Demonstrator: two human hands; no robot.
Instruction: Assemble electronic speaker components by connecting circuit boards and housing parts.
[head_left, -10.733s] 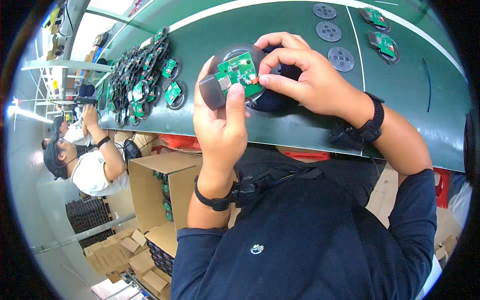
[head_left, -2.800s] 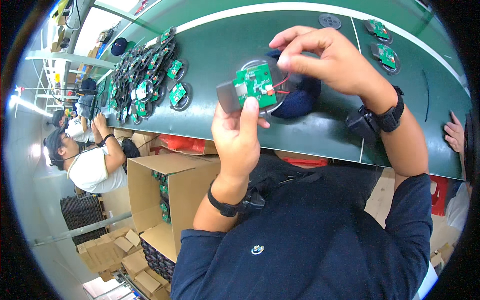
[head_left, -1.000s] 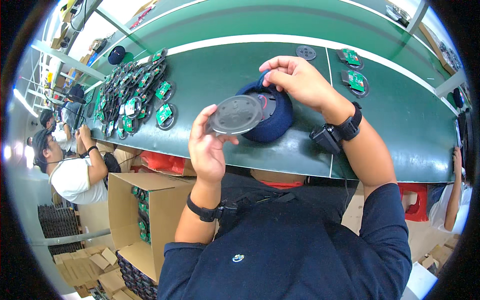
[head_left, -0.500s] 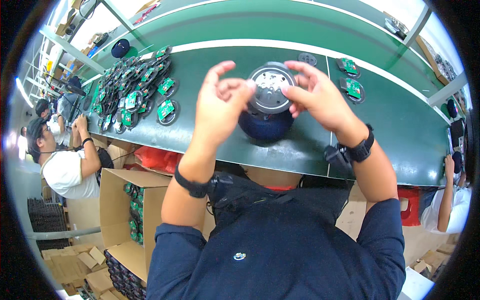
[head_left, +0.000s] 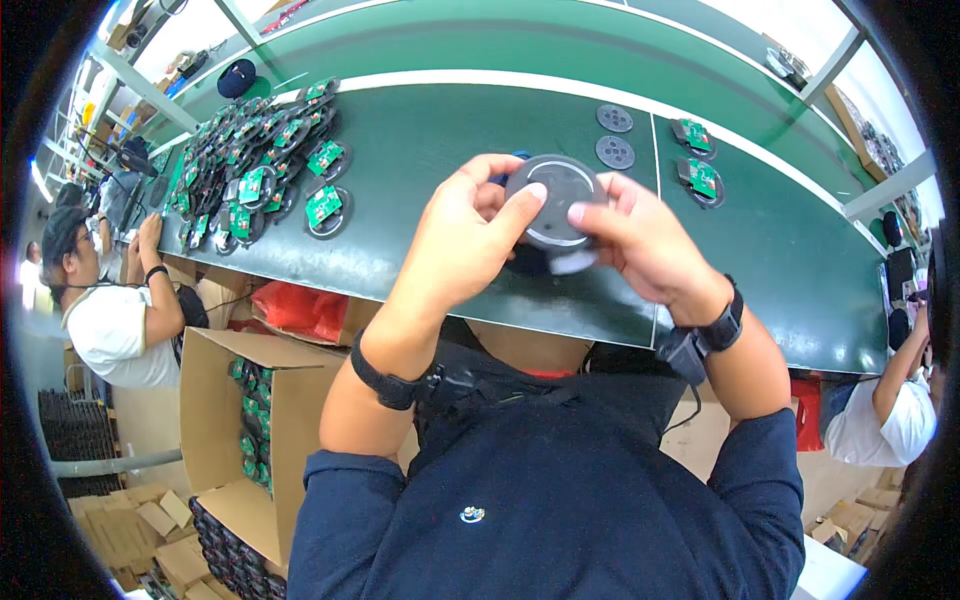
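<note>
In front of my chest, above the green work surface, I hold a round dark grey disc-shaped part (head_left: 562,182) between both hands. A pale ring line curves around its face. My left hand (head_left: 470,235) grips its left side, thumb on the face. On the right edge, my right hand (head_left: 645,240) is closed with its thumb pressed on the face; its fingers are slightly blurred. A pale blurred piece (head_left: 573,262) shows below the disc. A dark blue rounded thing (head_left: 528,263) is mostly hidden behind it.
Left on the green bench (head_left: 420,130) lies a heap of round parts with green circuit boards (head_left: 250,185). Two small dark discs (head_left: 615,152) and two board parts (head_left: 704,180) lie to the right. A cardboard box (head_left: 225,440) stands lower left. Co-workers (head_left: 120,330) sit at both sides.
The round part has come lower and nearer; its face is now dark instead of pale in the middle. Both hands have closed in on it. A second small disc now shows on the bench.
</note>
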